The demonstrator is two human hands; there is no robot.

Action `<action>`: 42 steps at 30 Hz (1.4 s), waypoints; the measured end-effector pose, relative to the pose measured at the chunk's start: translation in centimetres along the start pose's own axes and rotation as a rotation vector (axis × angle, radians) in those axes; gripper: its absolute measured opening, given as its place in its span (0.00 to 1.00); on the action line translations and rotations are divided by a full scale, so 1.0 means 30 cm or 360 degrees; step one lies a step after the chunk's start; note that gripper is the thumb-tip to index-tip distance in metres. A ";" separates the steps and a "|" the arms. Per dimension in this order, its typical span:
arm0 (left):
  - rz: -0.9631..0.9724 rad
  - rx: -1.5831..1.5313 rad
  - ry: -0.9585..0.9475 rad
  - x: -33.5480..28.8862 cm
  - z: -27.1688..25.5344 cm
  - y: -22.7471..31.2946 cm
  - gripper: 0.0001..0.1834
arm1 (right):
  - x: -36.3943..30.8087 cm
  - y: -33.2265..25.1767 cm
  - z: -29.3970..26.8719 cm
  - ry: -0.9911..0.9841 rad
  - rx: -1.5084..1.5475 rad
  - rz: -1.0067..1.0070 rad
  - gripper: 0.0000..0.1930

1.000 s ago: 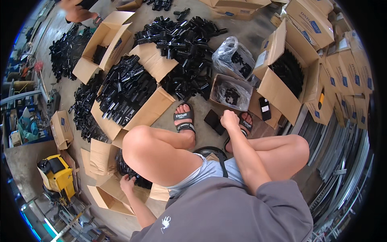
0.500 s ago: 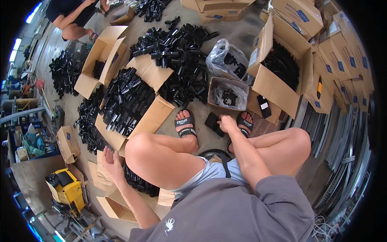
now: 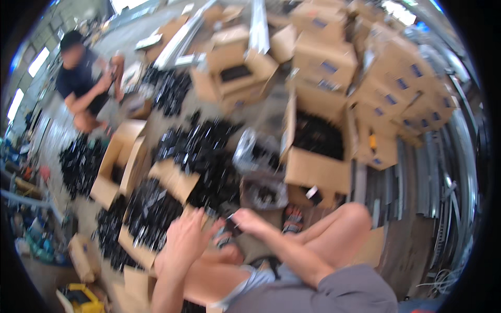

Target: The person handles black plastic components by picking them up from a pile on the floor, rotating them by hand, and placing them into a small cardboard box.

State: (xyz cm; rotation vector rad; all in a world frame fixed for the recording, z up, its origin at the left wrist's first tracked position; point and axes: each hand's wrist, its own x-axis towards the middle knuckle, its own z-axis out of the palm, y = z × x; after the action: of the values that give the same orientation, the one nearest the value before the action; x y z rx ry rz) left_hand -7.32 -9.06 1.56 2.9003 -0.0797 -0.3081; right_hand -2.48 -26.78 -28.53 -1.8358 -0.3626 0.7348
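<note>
Blur softens the whole head view. My right hand (image 3: pixel 249 221) is closed, its fingertips on a black plastic piece (image 3: pixel 230 226) between my knees; a bright glint shows at the fingertips. My left hand (image 3: pixel 187 236) is raised just left of it, thumb apart from the fingers, with nothing visible in it. Below the hands are my sandalled feet. Ahead of them stands a small carton (image 3: pixel 263 192) lined with clear plastic, with dark small parts inside. A clear plastic bag (image 3: pixel 254 151) of dark parts sits behind that carton.
Glossy black tubular parts (image 3: pixel 201 151) lie heaped on the floor. An open carton (image 3: pixel 318 168) of black parts stands right, before stacked boxes (image 3: pixel 396 99). Metal strips (image 3: pixel 430 172) line the far right. Another person (image 3: pixel 86 78) crouches at back left.
The view has tipped up, showing more of the room and the other person. My left hand has come in from the left toward my right hand, which has lifted the black piece off the floor.
</note>
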 end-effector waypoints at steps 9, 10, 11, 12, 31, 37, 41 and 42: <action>0.0055 -0.0290 0.0292 0.311 0.168 0.024 0.29 | -0.023 -0.508 -0.168 0.0656 0.1085 -0.0306 0.10; 0.0079 -0.0601 0.0373 0.323 0.171 0.010 0.27 | -0.028 -0.524 -0.177 0.0727 0.1096 -0.0336 0.09; 0.0020 -0.0708 0.0317 0.316 0.162 0.038 0.24 | -0.038 -0.504 -0.180 0.0703 0.1141 -0.0318 0.07; 0.0024 -0.0724 0.0313 0.321 0.159 0.043 0.24 | -0.040 -0.486 -0.191 0.0710 0.1127 -0.0309 0.07; -0.0047 -0.1450 -0.0197 0.315 0.132 0.015 0.26 | -0.055 -0.508 -0.267 0.0502 0.1588 0.0015 0.09; -0.0166 -0.2358 -0.0372 0.331 0.122 -0.023 0.26 | -0.058 -0.490 -0.322 0.0577 0.2054 -0.0142 0.07; -0.0157 -0.2742 -0.0458 0.330 0.092 -0.019 0.24 | -0.085 -0.532 -0.326 0.0689 0.1652 -0.0206 0.14; -0.0139 -0.2832 -0.0492 0.340 0.093 -0.016 0.25 | -0.086 -0.542 -0.329 0.0690 0.1639 -0.0236 0.16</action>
State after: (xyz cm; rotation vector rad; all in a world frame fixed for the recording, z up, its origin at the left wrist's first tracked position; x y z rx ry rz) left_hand 2.06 -9.98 -3.26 1.0870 0.1844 -0.4736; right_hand 3.41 -29.29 -10.43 -0.9222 0.1620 0.2894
